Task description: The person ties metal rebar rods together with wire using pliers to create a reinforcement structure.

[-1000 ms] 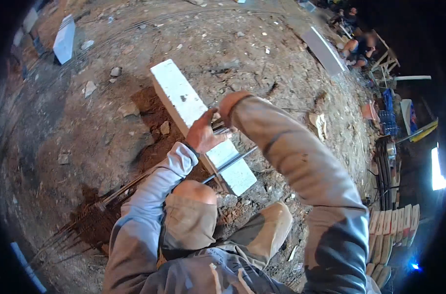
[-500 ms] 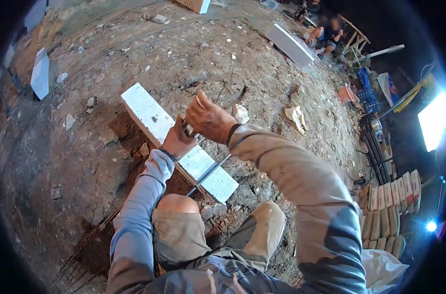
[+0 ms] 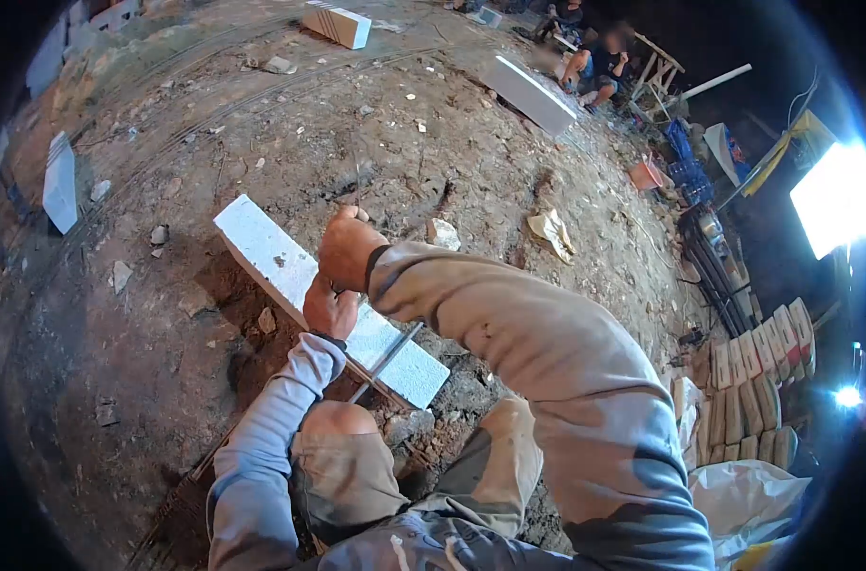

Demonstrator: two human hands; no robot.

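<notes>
A long white block (image 3: 262, 238) lies at a slant on the dirt in front of my knees. Over its upper surface my left hand (image 3: 330, 309) is closed, and what its fingers grip is hidden. Just above it, my right hand (image 3: 347, 247) is clenched round a thin metal rod (image 3: 359, 181), whose dark end rises beyond the fist. The two hands are almost touching, the right forearm reaching across from the right. Grey metal bars (image 3: 391, 354) cross the block near its lower right end, close to my left knee.
Other white blocks lie farther off: one with rods on it (image 3: 338, 26), one at left (image 3: 60, 186), one at upper right (image 3: 533, 95). Stones (image 3: 442, 234) dot the ground. A person (image 3: 606, 68) sits beyond. At right are a bright lamp (image 3: 837, 202) and stacked blocks (image 3: 761, 357).
My right hand has moved left and slightly down in view, the rod end with it, now standing more upright. My left hand has turned and shifted slightly lower. The whole view has shifted somewhat.
</notes>
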